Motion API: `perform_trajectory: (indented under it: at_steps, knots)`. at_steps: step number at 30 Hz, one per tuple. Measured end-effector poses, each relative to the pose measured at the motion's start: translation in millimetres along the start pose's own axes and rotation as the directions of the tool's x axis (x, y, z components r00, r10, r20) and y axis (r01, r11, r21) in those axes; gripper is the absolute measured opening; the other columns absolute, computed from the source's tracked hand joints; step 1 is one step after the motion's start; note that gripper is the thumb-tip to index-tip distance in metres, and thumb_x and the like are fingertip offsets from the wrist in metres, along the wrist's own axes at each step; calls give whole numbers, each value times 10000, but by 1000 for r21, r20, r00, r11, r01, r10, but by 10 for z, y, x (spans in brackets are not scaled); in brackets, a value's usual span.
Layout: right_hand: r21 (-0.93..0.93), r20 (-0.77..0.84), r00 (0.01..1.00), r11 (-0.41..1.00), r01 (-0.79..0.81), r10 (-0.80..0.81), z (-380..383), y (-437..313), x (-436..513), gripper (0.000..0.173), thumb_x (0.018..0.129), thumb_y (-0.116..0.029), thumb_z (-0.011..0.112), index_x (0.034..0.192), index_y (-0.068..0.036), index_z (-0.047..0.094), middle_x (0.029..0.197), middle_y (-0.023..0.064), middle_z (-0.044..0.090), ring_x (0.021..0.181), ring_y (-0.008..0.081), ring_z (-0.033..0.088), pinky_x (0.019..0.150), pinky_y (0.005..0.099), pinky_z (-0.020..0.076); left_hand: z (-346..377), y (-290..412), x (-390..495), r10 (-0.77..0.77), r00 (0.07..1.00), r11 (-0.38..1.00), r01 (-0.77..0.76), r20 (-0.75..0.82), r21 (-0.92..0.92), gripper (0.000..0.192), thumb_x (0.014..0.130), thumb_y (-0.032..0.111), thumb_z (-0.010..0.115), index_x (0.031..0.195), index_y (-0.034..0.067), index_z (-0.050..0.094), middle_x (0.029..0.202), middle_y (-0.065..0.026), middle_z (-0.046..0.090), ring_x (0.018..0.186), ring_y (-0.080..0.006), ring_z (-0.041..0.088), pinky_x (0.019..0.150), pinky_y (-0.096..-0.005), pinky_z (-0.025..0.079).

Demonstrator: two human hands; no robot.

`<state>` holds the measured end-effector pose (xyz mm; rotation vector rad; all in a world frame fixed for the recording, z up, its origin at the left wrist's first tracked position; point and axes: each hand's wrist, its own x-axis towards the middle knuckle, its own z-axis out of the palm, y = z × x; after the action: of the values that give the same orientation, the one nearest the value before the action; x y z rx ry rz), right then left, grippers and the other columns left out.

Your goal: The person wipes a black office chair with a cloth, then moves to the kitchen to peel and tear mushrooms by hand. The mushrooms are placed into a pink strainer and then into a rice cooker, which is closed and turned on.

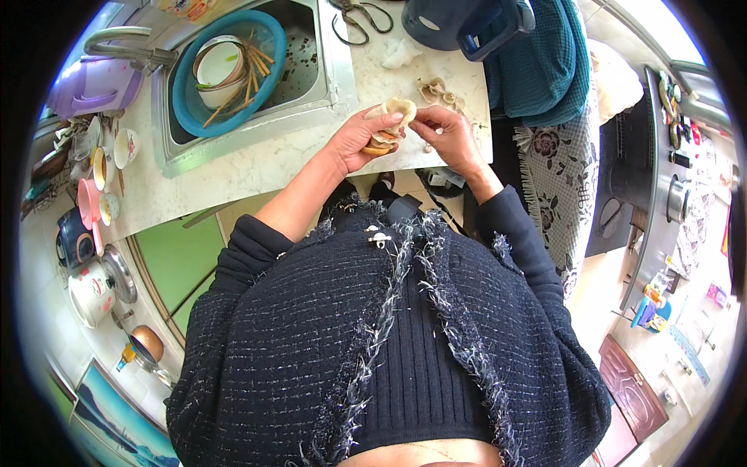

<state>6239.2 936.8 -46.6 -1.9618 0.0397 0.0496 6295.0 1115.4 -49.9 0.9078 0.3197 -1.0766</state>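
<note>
In my left hand (356,139) is a small stack of pale mushrooms (399,107), with wavy caps and an orange-brown piece at the bottom. The thumb lies across the top of them. My right hand (446,133) has its thumb and fingers pinched together at the right edge of the mushrooms; the fingertips are partly hidden. Both hands are above the front edge of a pale marbled countertop (274,159). Just beyond my right hand lie mushroom scraps (437,92) on the counter.
Left, a steel sink (335,87) holds a blue basin (280,52) with bowls (217,65) and chopsticks (257,61). A faucet (131,51) reaches over it. Scissors (359,23), a crumpled white bag (401,53) and a dark blue jug (449,23) stand behind. Teal fabric (543,64) is at the right.
</note>
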Motion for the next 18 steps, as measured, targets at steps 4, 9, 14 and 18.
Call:
perform_trajectory:
  at_steps: [4,9,14,18]
  knots:
    - [264,-30,971,939,-221,237,150,8,-62,182,817,-124,616,924,24,622,768,35,636,679,71,560,628,208,450,-19,-40,1,-3,1000,999,4,31,-41,233,795,159,629,996,71,551,849,-44,599,777,-128,585,625,-256,498]
    - [897,15,879,382,-223,477,156,96,0,103,826,-46,563,921,-10,574,788,106,625,673,144,588,596,224,458,-202,-92,26,-13,996,951,40,90,-306,270,808,157,609,1038,47,519,893,-71,590,825,-151,572,615,-257,494]
    - [589,-234,872,776,-225,430,-249,267,224,171,835,-34,463,955,0,581,798,102,609,627,121,540,503,216,415,-403,-84,-6,49,992,956,-13,118,-293,293,815,162,582,1084,74,507,1017,-85,592,826,-150,577,623,-257,504]
    - [-256,-285,958,962,-96,20,-214,421,402,182,798,-136,530,914,-32,624,758,135,603,688,241,595,634,329,460,-474,-90,-29,18,996,955,10,90,-297,307,817,141,553,1112,75,500,1021,-86,590,837,-145,573,629,-254,504]
